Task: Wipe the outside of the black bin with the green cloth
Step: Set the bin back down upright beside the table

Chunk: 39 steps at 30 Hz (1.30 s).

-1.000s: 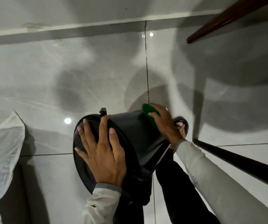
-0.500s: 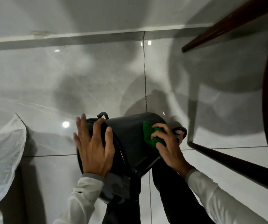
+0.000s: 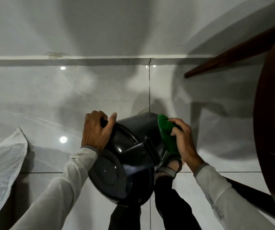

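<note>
Left hand (image 3: 95, 131) clamped on black bin (image 3: 130, 165), right hand (image 3: 184, 141) clamped on green cloth (image 3: 167, 135); bin's far side hidden.

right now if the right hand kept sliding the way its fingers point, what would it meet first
Probably nothing solid: the right hand presses the green cloth along the black bin, past whose far end lies bare floor tile, though depth is unclear.

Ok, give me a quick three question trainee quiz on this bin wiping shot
1. True or false: the green cloth lies on the floor.
2. Which hand presses the cloth on the black bin: A left, B right?
3. Fill in: the left hand grips the bin's ____ edge.

Key: 1 false, it is against the bin's side. 2 B, the right hand. 3 far.
</note>
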Motion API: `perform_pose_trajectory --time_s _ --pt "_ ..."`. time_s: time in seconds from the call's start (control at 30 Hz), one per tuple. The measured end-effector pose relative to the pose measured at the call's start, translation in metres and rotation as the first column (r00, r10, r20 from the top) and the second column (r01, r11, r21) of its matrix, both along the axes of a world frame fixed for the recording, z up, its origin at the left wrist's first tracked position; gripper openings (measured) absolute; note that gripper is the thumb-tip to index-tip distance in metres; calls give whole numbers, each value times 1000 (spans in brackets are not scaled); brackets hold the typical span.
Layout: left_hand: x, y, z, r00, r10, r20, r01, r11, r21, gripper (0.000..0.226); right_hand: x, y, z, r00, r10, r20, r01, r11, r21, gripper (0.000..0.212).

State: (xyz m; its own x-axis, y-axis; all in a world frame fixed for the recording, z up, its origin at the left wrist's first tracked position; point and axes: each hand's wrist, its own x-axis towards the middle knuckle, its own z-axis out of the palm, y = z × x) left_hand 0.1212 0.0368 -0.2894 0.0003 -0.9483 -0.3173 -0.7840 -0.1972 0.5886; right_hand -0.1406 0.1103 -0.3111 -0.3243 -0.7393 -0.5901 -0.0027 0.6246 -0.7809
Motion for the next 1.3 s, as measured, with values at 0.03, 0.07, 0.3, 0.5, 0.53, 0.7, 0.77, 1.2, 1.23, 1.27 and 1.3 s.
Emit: perform_pose_trajectory --time_s 0.03,0.07,0.3,0.5,0.53,0.7,0.77,1.2,1.23,1.27,1.3 --pt "0 -9 2 998 56 12 -57 998 5 63 1 -12 -1 1000 6 -1 -6 1000 -10 34" --pt "-1 -18 5 994 109 26 -109 994 6 65 1 -25 -3 1000 14 -9 -14 1000 -24 32" --pt "1 -89 16 914 365 178 -377 925 37 65 17 -105 7 895 -365 257 390 919 -52 16" --pt "9 -141 2 907 368 205 -389 918 77 72 17 -124 27 682 -541 492 601 798 44 28" --pt "7 -147 0 909 355 219 -377 924 68 71 16 -123 33 638 -542 547 621 782 51 32" --pt "-7 -167 6 938 233 257 -249 968 31 59 15 -110 71 498 -614 612 722 685 100 33" --pt "-11 -167 12 957 155 246 -159 987 -3 49 13 -104 90 455 -646 613 718 673 177 28" --pt "-111 -82 190 893 -308 329 430 800 -419 55 -106 -23 312 783 -620 54 576 689 -440 33" --pt "-127 -76 204 882 -320 347 457 765 -453 56 -123 -16 317 784 -569 -249 414 778 -474 35" --pt "-143 -71 218 869 -332 365 481 737 -474 56 -142 -8 317 727 -458 -511 252 870 -423 38" --pt "-158 -65 230 859 -338 385 500 718 -485 56 -159 -2 310 656 -318 -685 128 940 -315 41"
